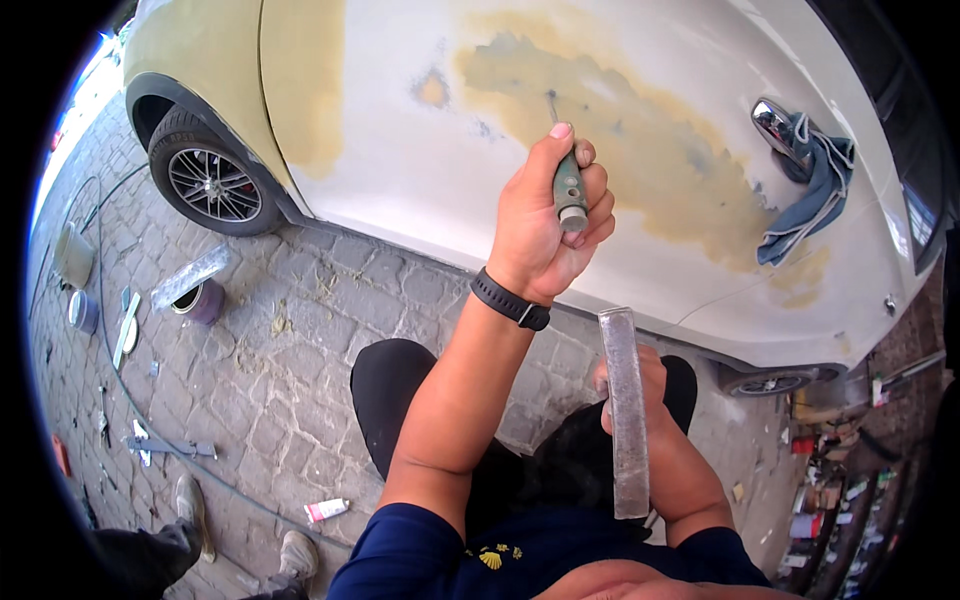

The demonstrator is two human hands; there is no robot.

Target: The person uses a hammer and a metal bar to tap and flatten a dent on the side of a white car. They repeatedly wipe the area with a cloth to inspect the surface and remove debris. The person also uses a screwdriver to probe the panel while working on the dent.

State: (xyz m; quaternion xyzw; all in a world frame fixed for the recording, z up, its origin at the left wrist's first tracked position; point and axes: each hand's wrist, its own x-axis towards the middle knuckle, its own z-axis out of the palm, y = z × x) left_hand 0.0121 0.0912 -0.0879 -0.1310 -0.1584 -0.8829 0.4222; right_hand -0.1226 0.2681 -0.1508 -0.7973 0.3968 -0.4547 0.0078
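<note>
My left hand [528,225] is raised in front of the car door [400,160], wrapped round a green-handled screwdriver [569,192]. Its thin shaft points away from me at the filler patch [640,120], and the tip looks to be at the door's surface. The patch is yellow and grey, with dark spots. Lower, close to my body, my right hand [655,380] is closed round a long, flat grey bar [627,430], much like a sanding block. The bar stays apart from the door. Part of my right hand's fingers is hidden behind it.
A blue-grey cloth [815,200] hangs on the door handle [775,125]. Cans, tools and a hose [225,490] lie on the paving at left, with a tube [326,511] nearer. Another person's shoes [190,505] stand at lower left. Cluttered shelves [825,500] line the right.
</note>
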